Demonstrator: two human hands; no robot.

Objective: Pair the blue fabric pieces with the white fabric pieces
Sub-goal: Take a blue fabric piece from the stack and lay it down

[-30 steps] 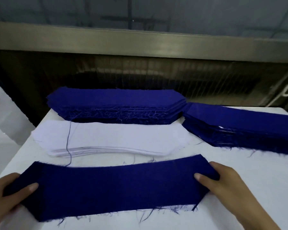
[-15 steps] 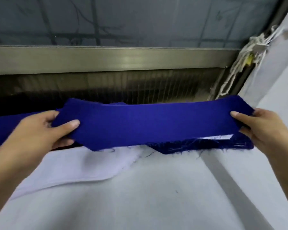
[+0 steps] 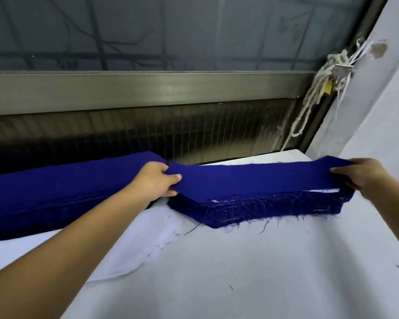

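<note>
The bench (image 3: 240, 272) lies nearest, with white pieces (image 3: 129, 245) stacked at near left. Beyond them, the left grip (image 3: 154, 180) pinches one end of a blue piece (image 3: 251, 178), thumb on top. The right grip (image 3: 366, 176) pinches the other end. The piece hangs stretched just above a blue stack (image 3: 263, 209), with a white layer showing at the stack's top edge. Handling, as judged: light, limp and fraying at the edges, so hold both ends to keep it flat. A second stack (image 3: 67, 187) lies far left. No container is visible.

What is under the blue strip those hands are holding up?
A frayed blue stack lies beneath, a white sliver showing between them. The strip hides the rest of the stack's top.
</note>
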